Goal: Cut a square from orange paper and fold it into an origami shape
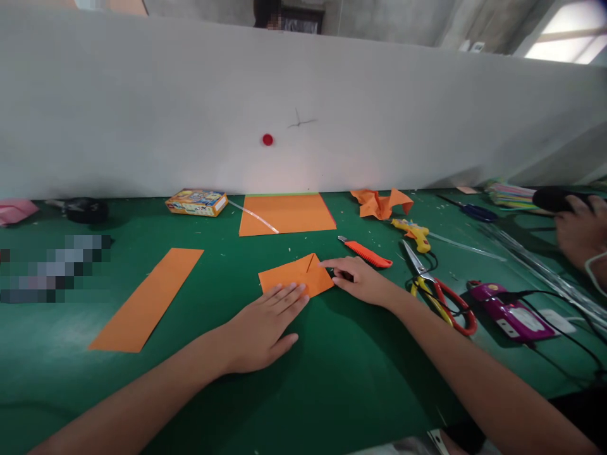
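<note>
A folded piece of orange paper [296, 272] lies on the green table in front of me, with a slanted fold line near its upper right corner. My left hand [265, 328] rests flat on its lower edge, fingers stretched out. At the paper's right side is my right hand [365, 278]; its index finger is extended onto the corner, the thumb is apart from it near the edge, and the other fingers are curled. Just beyond my right hand lies an orange utility knife [367, 253]. Left of the paper is a flat orange paper strip [149, 297].
Stacked orange sheets [289, 215] and a small box [196, 202] lie near the white partition [190, 114]. To the right are crumpled orange paper [379, 203], a yellow glue gun [412, 234], scissors [439, 291] and a purple corded device [512, 311]. Another person's hand [581, 227] is at far right.
</note>
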`<act>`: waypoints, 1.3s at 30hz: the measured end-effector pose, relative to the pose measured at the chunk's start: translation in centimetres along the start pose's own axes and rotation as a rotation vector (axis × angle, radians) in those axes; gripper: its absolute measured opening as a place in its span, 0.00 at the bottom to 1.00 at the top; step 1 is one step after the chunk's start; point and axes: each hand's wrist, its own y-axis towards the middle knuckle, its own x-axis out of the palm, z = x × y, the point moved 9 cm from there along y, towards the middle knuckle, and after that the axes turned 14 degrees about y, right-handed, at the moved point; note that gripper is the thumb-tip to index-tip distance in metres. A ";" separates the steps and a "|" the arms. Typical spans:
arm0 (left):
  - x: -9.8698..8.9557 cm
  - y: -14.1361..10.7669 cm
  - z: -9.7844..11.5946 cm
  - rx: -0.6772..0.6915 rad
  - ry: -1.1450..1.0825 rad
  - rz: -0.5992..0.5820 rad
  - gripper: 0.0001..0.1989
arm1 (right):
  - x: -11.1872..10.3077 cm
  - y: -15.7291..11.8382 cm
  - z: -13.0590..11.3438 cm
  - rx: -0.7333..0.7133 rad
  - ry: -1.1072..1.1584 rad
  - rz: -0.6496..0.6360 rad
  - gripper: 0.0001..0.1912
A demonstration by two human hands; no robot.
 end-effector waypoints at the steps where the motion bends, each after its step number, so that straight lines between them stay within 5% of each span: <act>1: -0.1 0.0 0.0 0.003 0.001 0.004 0.32 | -0.2 0.0 -0.4 -0.037 0.004 0.034 0.22; 5: -0.2 0.1 0.1 0.011 0.009 0.024 0.33 | -0.1 -0.3 -3.2 -0.202 -0.095 0.113 0.23; 8: 0.3 0.1 -0.1 0.000 0.012 -0.014 0.33 | 3.3 -0.7 -4.7 -0.219 -0.260 -0.076 0.23; 12: 0.2 0.2 -0.2 -0.003 0.022 -0.010 0.33 | 6.2 -1.2 -3.9 -0.066 -0.451 -0.213 0.42; 25: -0.3 -1.8 0.0 -0.134 0.307 -0.063 0.35 | 5.6 -1.0 -1.7 0.096 -0.459 -0.226 0.49; 35: -3.7 -4.1 -2.0 -0.169 0.121 -0.091 0.32 | 5.5 -1.0 -1.5 0.140 -0.402 -0.262 0.51; 39: -4.1 -3.1 -3.8 -0.171 0.060 0.035 0.23 | 5.5 -1.1 -1.5 0.140 -0.387 -0.258 0.50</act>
